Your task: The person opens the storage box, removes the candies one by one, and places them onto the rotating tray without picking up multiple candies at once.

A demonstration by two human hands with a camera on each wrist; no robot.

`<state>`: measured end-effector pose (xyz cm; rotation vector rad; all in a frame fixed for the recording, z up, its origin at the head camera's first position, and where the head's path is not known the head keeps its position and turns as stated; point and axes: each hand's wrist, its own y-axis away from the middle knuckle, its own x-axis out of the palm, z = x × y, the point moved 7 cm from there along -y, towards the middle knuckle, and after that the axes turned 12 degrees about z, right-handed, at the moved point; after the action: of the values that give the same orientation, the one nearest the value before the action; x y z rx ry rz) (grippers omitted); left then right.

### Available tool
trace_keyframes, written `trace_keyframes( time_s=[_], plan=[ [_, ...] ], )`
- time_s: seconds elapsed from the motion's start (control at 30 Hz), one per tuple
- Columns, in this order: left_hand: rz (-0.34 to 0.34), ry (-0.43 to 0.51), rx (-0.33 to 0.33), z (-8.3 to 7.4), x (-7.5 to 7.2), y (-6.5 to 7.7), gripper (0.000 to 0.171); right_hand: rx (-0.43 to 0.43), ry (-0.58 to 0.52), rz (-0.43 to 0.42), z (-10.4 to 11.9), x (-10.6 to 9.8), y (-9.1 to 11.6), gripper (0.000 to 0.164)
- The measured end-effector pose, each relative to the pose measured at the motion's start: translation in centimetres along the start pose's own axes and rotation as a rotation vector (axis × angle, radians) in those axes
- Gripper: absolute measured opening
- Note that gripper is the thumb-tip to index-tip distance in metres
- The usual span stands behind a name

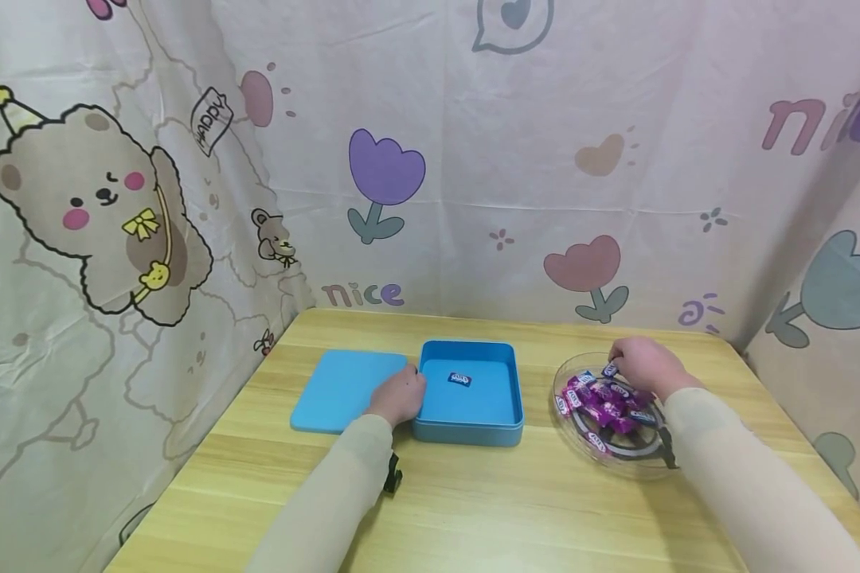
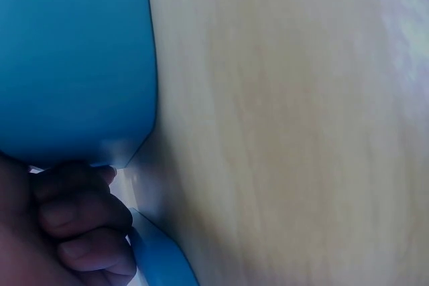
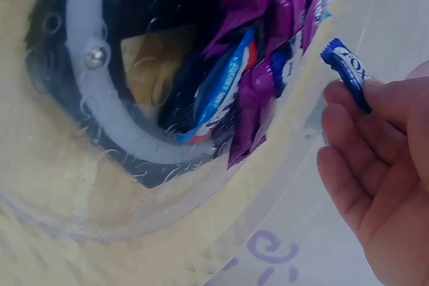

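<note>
A small dark-blue wrapped candy (image 3: pixel 348 72) is pinched between the thumb and fingers of my right hand (image 1: pixel 648 366), above the far side of a clear round plate (image 1: pixel 569 450). Purple wrapped candies (image 1: pixel 605 398), with some blue and pink ones among them, lie heaped on that plate. My left hand (image 1: pixel 400 395) grips the left wall of an open blue square box (image 1: pixel 505 434), its fingers curled in the left wrist view. Inside the box lies one dark-blue wrapped candy (image 1: pixel 460 379).
A flat light-blue lid (image 1: pixel 344 386) lies on the wooden table (image 1: pixel 473 509) left of the box, partly behind my left hand. A dark and white ring-shaped thing (image 3: pixel 87 31) shows at the plate. Printed cloth (image 1: pixel 459 255) hangs along the table's back and sides.
</note>
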<state>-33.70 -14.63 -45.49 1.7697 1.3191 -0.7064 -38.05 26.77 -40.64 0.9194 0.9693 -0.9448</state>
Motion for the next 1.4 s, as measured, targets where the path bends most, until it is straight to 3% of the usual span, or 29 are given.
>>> trace_keyframes(
  time_s=[0.27, 0.43, 0.7, 0.9, 1.03, 1.4],
  plan=[
    [0.008, 0.003, 0.001, -0.1, 0.0, 0.2, 0.055, 0.005, 0.009, 0.114, -0.1, 1.2, -0.6, 0.021],
    [0.008, -0.007, 0.006, -0.3, 0.0, 0.2, 0.055, 0.066, 0.004, 0.168, -0.2, 1.7, -0.5, 0.024],
    [0.01, -0.004, 0.009, -0.4, 0.1, 0.1, 0.055, 0.105, 0.022, 0.154, -0.4, 1.7, -0.1, 0.034],
    [0.01, -0.001, 0.004, -0.4, 0.0, -0.1, 0.053, 0.096, 0.018, 0.114, 0.1, 1.3, -0.4, 0.03],
    [0.01, -0.003, 0.006, -0.3, -0.1, 0.1, 0.055, 0.04, 0.053, 0.062, 2.3, 0.9, -0.8, 0.028],
    [0.004, -0.006, 0.008, -0.1, -0.2, 0.1, 0.055, -0.147, 0.128, -0.042, 11.6, 0.7, -1.4, 0.023]
  ],
)
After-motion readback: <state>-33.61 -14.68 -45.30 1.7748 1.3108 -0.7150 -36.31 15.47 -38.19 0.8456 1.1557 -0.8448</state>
